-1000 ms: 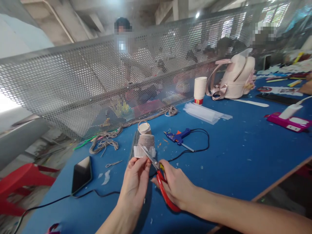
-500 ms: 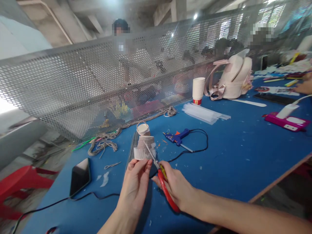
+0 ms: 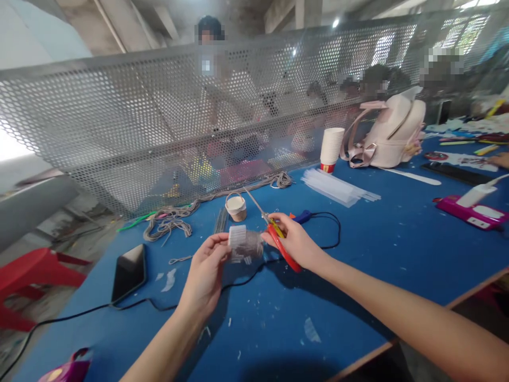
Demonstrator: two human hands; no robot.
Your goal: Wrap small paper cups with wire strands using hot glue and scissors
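Observation:
My left hand point(image 3: 210, 262) grips the white end of a cord-wrapped cup point(image 3: 248, 245), which lies on its side above the blue table point(image 3: 358, 270). Red-handled scissors point(image 3: 283, 248) are in my right hand point(image 3: 296, 241), their blades pointing up and to the left. The fingertips of that hand are close to the cup's other end; whether they touch it is unclear. Just beyond the cup stands a small bucket-like cup point(image 3: 236, 207) with a looped handle. A blue glue gun point(image 3: 303, 216) is partly hidden behind my right hand.
Grey cord point(image 3: 169, 225) and a phone point(image 3: 129, 272) lie left. Clear strips point(image 3: 338, 187), stacked paper cups point(image 3: 332, 149), a backpack point(image 3: 392, 130) and a pink power strip point(image 3: 473, 211) are right. A perforated metal screen point(image 3: 159, 122) runs behind. Black cable crosses the front.
The wrapped cup has been lifted and turned from upright onto its side. My right hand has moved up and right with the scissors. The view has shifted slightly.

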